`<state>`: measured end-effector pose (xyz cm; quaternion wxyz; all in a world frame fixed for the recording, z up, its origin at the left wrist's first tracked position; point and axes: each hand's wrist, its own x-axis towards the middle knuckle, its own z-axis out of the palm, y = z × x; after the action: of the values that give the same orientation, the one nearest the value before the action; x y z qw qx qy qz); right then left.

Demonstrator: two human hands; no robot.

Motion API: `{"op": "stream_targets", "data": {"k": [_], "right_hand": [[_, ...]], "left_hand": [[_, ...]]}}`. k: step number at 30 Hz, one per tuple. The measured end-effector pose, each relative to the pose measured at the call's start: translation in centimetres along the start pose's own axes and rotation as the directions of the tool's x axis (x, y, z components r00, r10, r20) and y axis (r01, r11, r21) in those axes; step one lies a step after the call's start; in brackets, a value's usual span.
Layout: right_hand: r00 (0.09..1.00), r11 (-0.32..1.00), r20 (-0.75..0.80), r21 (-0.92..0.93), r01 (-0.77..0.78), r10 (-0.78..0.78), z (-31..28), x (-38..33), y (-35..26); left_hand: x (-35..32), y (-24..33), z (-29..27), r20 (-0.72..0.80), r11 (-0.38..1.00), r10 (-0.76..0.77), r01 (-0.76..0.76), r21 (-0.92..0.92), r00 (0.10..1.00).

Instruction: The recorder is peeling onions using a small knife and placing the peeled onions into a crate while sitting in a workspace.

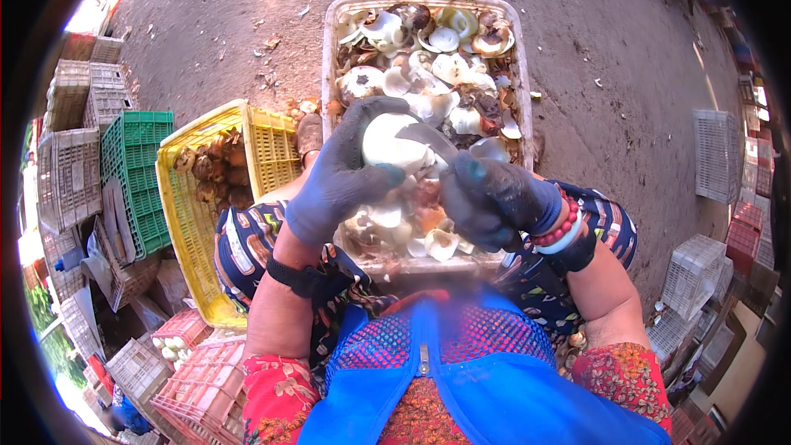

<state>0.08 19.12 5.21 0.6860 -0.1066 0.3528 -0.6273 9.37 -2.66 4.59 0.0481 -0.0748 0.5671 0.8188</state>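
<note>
My left hand, in a dark glove, grips a round white peeled fruit over a pale crate. My right hand, also gloved, holds a curved knife whose blade lies across the fruit's top. The crate holds white and brown peelings and husk pieces. A red and white bead bracelet sits on my right wrist, a black band on my left.
A yellow crate of brown unpeeled fruit stands at my left. Green, grey and white crates are stacked further left, pink ones at lower left. More white crates line the right. Bare dirt ground lies beyond.
</note>
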Motion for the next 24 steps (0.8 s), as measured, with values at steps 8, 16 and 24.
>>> {"op": "stream_targets", "data": {"k": [8,16,24], "right_hand": [[0.908,0.689,-0.277,-0.725,0.019,-0.316,-1.0,0.1,0.3],[0.829,0.524,-0.207,-0.843,0.118,-0.520,-1.4,0.8,2.6],[0.909,0.852,-0.339,-0.522,0.032,-0.242,1.9,0.5,1.2]], "left_hand": [[0.3,-0.1,0.2,-0.065,1.000,0.028,-0.028,0.000,0.997],[0.5,-0.3,-0.1,-0.049,0.994,-0.016,0.021,0.104,0.999],[0.6,-1.7,1.1,-0.115,0.835,0.278,-0.181,0.519,0.954]]}}
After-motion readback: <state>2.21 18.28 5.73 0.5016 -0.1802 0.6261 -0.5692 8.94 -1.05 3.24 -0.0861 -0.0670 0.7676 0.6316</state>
